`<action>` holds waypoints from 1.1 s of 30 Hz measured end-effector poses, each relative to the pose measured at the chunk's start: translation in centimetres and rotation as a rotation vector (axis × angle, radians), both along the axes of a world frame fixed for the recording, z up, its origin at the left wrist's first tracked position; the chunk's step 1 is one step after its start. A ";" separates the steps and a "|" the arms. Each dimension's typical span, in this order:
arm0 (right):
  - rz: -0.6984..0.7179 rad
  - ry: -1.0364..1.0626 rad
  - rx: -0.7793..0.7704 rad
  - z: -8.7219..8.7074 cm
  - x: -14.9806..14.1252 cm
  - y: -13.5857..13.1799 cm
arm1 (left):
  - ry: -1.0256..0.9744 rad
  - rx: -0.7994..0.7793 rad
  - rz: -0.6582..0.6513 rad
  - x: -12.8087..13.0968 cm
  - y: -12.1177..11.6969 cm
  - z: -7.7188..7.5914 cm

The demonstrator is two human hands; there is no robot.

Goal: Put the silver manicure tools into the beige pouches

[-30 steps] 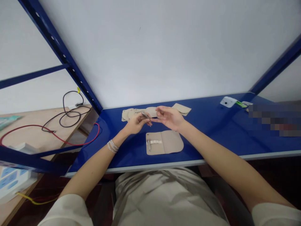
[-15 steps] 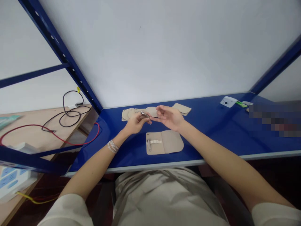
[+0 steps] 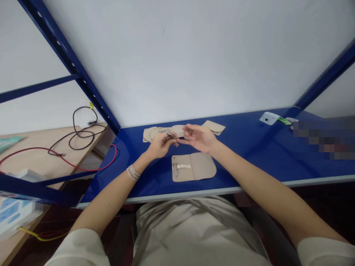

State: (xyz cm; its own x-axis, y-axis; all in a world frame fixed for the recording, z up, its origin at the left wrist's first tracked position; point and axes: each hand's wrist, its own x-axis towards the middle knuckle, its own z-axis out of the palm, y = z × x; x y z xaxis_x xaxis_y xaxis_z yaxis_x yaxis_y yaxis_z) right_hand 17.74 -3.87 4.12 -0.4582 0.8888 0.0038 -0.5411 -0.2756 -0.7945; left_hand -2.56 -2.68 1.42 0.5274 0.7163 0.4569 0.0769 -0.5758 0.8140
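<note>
Small metal piece (image 3: 171,135) is pinched in the fingertips of the left hand (image 3: 160,145), above a blue shelf (image 3: 249,164). Empty and half-open, the right hand (image 3: 198,138) is held just beside it, and a tan fabric pouch (image 3: 202,166) is laid open below.

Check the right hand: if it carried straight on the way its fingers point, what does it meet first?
Probably the small metal part pinched in the left hand: the right hand points straight at it. Depth is unclear from this head view, so it could pass just above or below.
</note>
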 end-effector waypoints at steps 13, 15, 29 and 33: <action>-0.013 -0.023 0.087 0.0 -0.2 -0.2 | -0.051 -0.070 0.009 0.1 0.4 -0.5; -0.015 -0.015 0.093 0.1 -0.3 -0.3 | -0.071 -0.079 0.003 0.2 0.4 -0.4; -0.070 0.118 0.041 0.1 -0.5 -0.4 | -0.181 -0.036 0.076 0.6 0.0 -0.2; -0.073 0.118 0.042 0.0 -0.4 -0.4 | -0.191 -0.051 0.070 0.6 0.2 -0.4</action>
